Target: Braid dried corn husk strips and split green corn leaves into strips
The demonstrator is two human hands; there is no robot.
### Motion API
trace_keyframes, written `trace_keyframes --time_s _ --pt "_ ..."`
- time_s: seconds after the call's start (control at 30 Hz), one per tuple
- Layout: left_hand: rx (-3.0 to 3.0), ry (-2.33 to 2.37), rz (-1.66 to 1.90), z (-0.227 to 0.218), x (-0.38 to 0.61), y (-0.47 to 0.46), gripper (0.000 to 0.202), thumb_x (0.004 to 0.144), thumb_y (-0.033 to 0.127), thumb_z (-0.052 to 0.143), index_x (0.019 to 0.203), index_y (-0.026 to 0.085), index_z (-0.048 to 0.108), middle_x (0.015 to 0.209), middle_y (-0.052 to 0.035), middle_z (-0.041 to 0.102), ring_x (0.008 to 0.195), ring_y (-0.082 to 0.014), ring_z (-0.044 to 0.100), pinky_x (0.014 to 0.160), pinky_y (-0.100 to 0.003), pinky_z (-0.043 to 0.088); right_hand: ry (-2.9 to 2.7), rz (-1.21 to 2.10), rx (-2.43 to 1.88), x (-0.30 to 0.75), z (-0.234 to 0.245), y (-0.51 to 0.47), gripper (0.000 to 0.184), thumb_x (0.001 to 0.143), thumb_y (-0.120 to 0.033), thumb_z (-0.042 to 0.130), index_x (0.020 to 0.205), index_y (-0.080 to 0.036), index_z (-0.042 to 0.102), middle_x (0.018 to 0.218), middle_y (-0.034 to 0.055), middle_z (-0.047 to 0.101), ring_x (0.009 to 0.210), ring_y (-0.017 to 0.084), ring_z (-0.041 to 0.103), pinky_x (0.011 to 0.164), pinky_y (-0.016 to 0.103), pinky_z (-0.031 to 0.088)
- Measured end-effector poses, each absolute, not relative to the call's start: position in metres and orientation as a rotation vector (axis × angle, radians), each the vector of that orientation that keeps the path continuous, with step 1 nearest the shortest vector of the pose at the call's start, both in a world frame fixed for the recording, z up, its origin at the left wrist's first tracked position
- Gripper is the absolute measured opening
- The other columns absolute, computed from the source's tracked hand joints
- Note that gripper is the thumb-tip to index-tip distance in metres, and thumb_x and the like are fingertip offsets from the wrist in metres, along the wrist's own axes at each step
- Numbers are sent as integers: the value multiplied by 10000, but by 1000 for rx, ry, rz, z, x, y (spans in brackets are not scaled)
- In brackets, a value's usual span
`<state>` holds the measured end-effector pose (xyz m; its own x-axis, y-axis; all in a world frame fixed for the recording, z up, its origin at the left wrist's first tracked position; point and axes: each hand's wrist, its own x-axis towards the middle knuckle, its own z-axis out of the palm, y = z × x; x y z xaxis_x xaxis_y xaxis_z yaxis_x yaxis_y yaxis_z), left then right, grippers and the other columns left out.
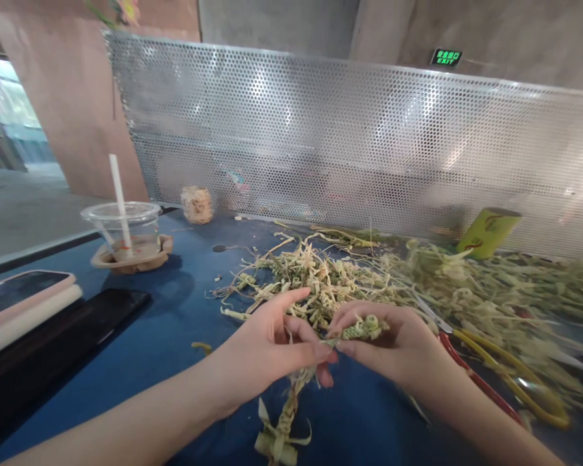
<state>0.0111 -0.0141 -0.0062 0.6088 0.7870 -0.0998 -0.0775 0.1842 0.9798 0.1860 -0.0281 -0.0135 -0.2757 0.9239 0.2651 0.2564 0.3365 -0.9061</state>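
Note:
Both hands meet over the blue table around a braided piece of dried plant leaf (pixel 362 329), greenish with a small curl at its right end. My right hand (pixel 393 330) grips it between thumb and fingers. From the left, my left hand (pixel 284 346) pinches its thin end, index finger raised. Below the left hand hangs or lies another braided strand (pixel 285 421) with loose leaf ends; whether it joins the held piece is hidden. Just beyond the hands is a pile of dried leaf scraps (pixel 315 272). Scissors (pixel 510 369) with red and yellow handles lie beside my right forearm.
A plastic cup with a straw (pixel 131 226) sits in a cardboard holder at left, near phones (pixel 24 298) and a black flat object (pixel 78 349). A jar (pixel 197 204), a yellow-green box (pixel 488 233) and more leaves (pixel 525 291) lie before a perforated metal screen (pixel 296 129).

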Motion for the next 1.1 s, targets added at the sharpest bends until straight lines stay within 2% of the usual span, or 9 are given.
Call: trace_keyframes --time_s 0.13,0.27,0.5,0.6,0.7,0.8,0.9,1.0,1.1 --pt "1251 735 695 -8 15 -13 828 707 154 626 1335 112 88 578 63 584 608 -129 598 721 -301 417 -1639 919 -1111 182 -15 -29 44 643 -139 587 650 -182 583 701 -2 619 690 127 600 621 217 491" --pt "1224 755 729 -13 15 -12 841 697 200 645 1338 126 106 584 55 600 633 -139 603 748 -316 414 -1614 1000 -1182 184 -13 -27 39 617 -187 613 648 -169 597 643 -3 622 620 133 596 561 222 484" --pt "1017 739 871 -19 13 -3 703 717 169 623 1294 85 230 718 -25 644 702 -140 614 759 -290 418 -1576 1273 -1070 190 -14 -21 294 603 -261 692 876 -172 628 828 36 672 786 170 628 747 295 489" --pt "1002 781 918 -21 14 3 656 716 148 624 1269 87 277 768 -47 644 741 -146 617 786 -290 421 -1568 1301 -1064 190 -20 -16 275 636 -279 675 886 -173 633 818 29 670 722 138 616 697 273 480" --pt "1050 805 930 -23 15 6 667 704 148 636 1262 85 276 759 -48 645 731 -151 620 786 -296 430 -1548 1282 -1050 191 -24 -10 223 665 -283 646 854 -165 646 724 13 658 597 94 567 590 228 447" --pt "1129 817 889 -26 15 7 683 699 189 641 1257 73 266 801 -79 652 780 -181 624 817 -329 431 -1531 1231 -1040 193 -25 -7 161 659 -282 643 748 -147 644 664 5 637 544 75 522 550 209 421" --pt "1348 854 924 -29 13 9 730 696 260 640 1280 118 224 1032 -139 601 912 -212 589 838 -358 429 -1525 1172 -1076 194 -23 -5 148 671 -289 622 666 -141 623 622 -1 618 508 64 487 529 200 408" --pt "1631 863 1122 -29 9 12 767 703 306 625 1310 204 168 1214 -130 487 1027 -215 525 839 -353 430 -1578 1177 -1096 192 -23 -6 152 677 -289 612 633 -144 618 598 -4 611 480 62 465 507 199 393" --pt "1821 892 1191 -24 7 11 754 706 316 616 1317 225 182 1126 -94 561 975 -208 548 802 -345 446 -1668 1173 -1110 189 -26 -6 163 681 -281 604 595 -144 631 536 -14 576 451 60 434 474 195 361"
